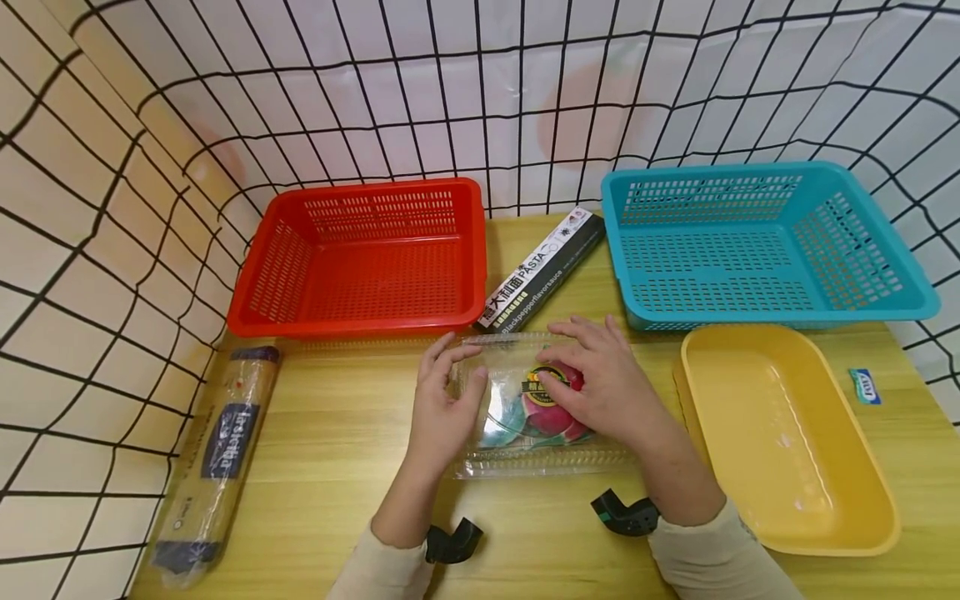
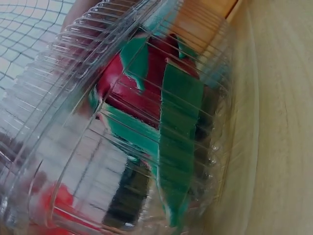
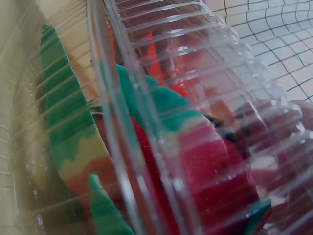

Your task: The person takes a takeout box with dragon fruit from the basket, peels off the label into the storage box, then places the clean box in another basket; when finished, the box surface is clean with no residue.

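Observation:
A clear plastic clamshell box lies on the table in front of me, its lid down. Through the plastic I see a red dragon fruit with green scales; it also shows close up in the left wrist view and right wrist view. A black and gold label is stuck on the lid. My left hand touches the box's left end with loosely bent fingers. On the right part of the lid rests my right hand, fingers spread.
Behind stand a red basket and a blue basket, with a pasta box between them. A yellow bin and a small packet sit at right. A long packaged bundle lies left. Black wire mesh encloses the table.

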The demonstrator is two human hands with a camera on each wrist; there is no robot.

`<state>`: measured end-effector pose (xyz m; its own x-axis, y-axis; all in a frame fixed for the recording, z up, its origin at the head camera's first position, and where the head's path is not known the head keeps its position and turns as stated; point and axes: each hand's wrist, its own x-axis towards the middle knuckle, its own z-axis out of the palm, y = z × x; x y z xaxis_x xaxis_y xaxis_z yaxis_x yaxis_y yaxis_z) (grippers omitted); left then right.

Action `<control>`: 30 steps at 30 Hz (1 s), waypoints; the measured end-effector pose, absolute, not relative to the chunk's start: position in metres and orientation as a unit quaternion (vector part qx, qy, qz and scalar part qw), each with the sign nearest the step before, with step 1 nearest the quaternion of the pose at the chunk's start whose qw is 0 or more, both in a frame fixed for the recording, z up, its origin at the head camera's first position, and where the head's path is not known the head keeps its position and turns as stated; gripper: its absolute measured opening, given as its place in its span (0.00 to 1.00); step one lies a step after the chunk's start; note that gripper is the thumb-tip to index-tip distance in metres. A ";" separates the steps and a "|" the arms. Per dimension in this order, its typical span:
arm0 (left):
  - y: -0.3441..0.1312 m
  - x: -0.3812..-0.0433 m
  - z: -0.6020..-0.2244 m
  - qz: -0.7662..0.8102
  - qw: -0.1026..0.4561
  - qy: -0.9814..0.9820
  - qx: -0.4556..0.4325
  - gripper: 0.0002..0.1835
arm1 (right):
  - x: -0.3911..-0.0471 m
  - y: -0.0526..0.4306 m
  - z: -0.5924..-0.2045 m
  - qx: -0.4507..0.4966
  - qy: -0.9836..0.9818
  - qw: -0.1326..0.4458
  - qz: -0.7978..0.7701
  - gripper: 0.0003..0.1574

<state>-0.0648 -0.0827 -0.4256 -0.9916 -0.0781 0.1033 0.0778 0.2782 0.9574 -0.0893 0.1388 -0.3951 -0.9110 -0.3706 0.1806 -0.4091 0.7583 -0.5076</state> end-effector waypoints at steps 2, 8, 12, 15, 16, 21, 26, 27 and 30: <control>-0.083 -0.065 -0.427 -0.621 0.048 -0.783 0.009 0.14 | -0.089 0.138 -0.395 0.206 -0.937 0.037 0.280 0.12; -0.085 -0.067 -0.429 -0.661 0.015 -0.750 0.016 0.14 | -0.089 0.135 -0.396 0.203 -0.937 0.049 0.282 0.08; -0.086 -0.067 -0.431 -0.663 -0.002 -0.748 0.012 0.15 | -0.087 0.132 -0.397 0.201 -0.937 0.057 0.281 0.04; -0.087 -0.067 -0.433 -0.670 -0.016 -0.742 0.008 0.16 | -0.086 0.131 -0.397 0.195 -0.940 0.054 0.276 0.04; -0.087 -0.067 -0.433 -0.671 -0.019 -0.741 0.008 0.16 | -0.086 0.130 -0.396 0.193 -0.941 0.051 0.274 0.04; -0.087 -0.068 -0.438 -0.679 -0.027 -0.733 0.003 0.16 | -0.085 0.130 -0.396 0.185 -0.943 0.041 0.272 0.05; -0.088 -0.069 -0.440 -0.682 -0.035 -0.731 0.004 0.16 | -0.086 0.130 -0.397 0.181 -0.944 0.031 0.273 0.06; -0.088 -0.069 -0.440 -0.682 -0.037 -0.731 0.005 0.15 | -0.085 0.130 -0.397 0.180 -0.944 0.027 0.274 0.06; -0.088 -0.069 -0.439 -0.682 -0.038 -0.730 0.002 0.15 | -0.085 0.130 -0.397 0.175 -0.944 0.017 0.279 0.07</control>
<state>-0.0693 -0.0880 -0.4391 -0.9971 0.0484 -0.0582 -0.0548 0.0689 0.9961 -0.0849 0.1299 -0.3971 -0.9382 -0.3206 0.1301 -0.3399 0.7837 -0.5199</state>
